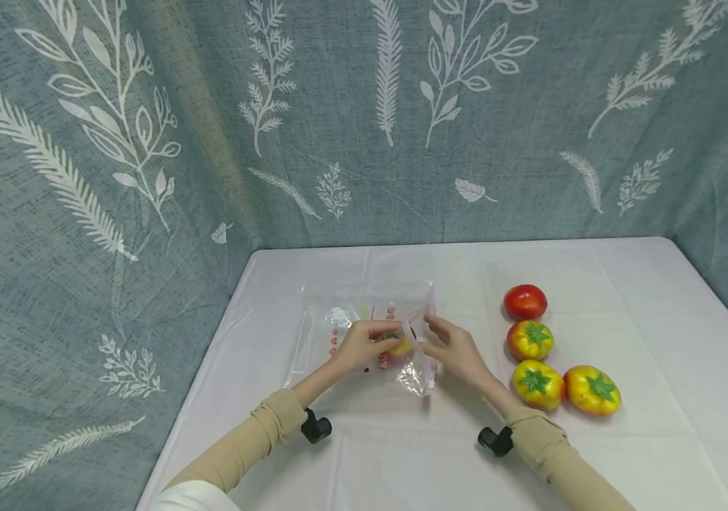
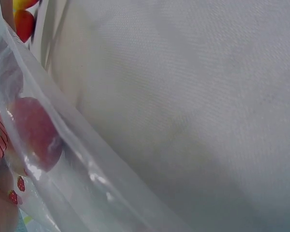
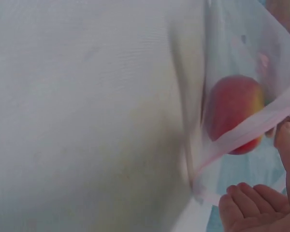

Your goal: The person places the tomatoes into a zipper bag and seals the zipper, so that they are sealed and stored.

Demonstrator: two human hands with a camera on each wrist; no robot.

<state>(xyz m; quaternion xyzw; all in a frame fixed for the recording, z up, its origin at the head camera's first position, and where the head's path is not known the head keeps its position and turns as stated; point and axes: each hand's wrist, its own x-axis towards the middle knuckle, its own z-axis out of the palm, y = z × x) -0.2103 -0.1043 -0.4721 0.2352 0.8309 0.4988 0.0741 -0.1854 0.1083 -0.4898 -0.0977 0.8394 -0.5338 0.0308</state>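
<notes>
A clear zip bag (image 1: 319,341) with pink edging and red print lies on the table, its mouth to the right. Inside it is a red-and-yellow fruit (image 3: 234,108) with a green top, seen through the film in all views. My left hand (image 1: 360,348) pinches the bag's upper film beside the mouth, over the fruit; its fingertips are partly hidden. At the mouth is my right hand (image 1: 460,351), thumb and fingers spread apart. In the right wrist view its thumb is close to the pink edge strip (image 3: 253,128), with the other fingers (image 3: 251,205) loosely bent below.
Right of the hands, a red fruit (image 1: 526,302) and red-and-yellow ones (image 1: 530,340), (image 1: 538,385), (image 1: 592,390) with green star-shaped tops rest on the white-covered table (image 1: 651,312). Patterned blue-grey cloth (image 1: 351,106) hangs behind and at the sides.
</notes>
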